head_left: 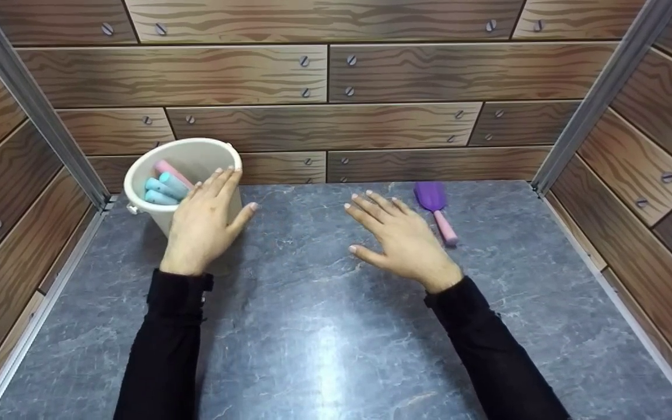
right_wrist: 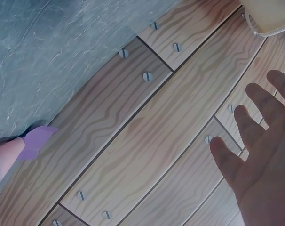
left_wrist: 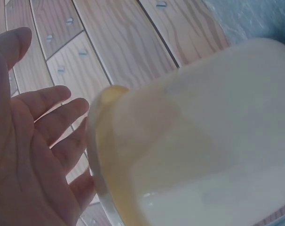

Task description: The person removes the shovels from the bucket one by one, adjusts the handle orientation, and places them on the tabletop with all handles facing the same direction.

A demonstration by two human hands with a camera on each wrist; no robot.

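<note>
Marbled tabletop (head_left: 289, 280), left hand (head_left: 203, 224) beside bucket (head_left: 210, 154)

Head, left-wrist and right-wrist views: no text, label, brand name, number or sign can be read on any of the surfaces shown

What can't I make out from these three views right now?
- Head: lower ends of the blue sticks and pink stick, hidden by the bucket and left hand.
- Left wrist: the bucket's contents, behind its wall.
- Right wrist: part of the purple tool's pink handle, cut off by the left edge.
</note>
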